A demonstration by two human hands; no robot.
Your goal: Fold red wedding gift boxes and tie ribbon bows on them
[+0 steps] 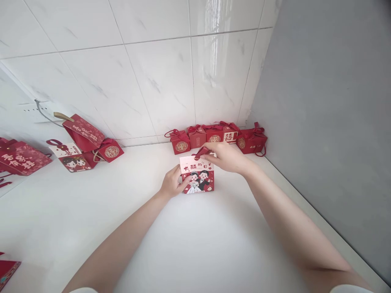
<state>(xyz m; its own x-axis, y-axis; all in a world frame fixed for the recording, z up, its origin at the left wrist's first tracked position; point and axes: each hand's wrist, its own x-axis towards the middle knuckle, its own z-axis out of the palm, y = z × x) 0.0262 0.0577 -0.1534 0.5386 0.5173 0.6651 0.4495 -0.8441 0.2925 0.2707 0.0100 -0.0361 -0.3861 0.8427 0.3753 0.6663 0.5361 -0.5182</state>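
Observation:
A red and white wedding gift box point(200, 179), printed with a cartoon couple, stands upright on the white tabletop in the middle. My left hand point(174, 182) is closed on the box's left side, with the thumb across its front. At the top, my right hand point(224, 158) pinches the dark red ribbon handle point(202, 153) between thumb and fingers. The back of the box and some of my fingertips are hidden.
Behind, against the tiled wall point(152, 81), several small red gift boxes point(181, 142) with ribbon bows form a row. More red boxes point(84, 132) lie at the left, near a wall socket point(38, 112). A grey panel point(330, 101) bounds the right side.

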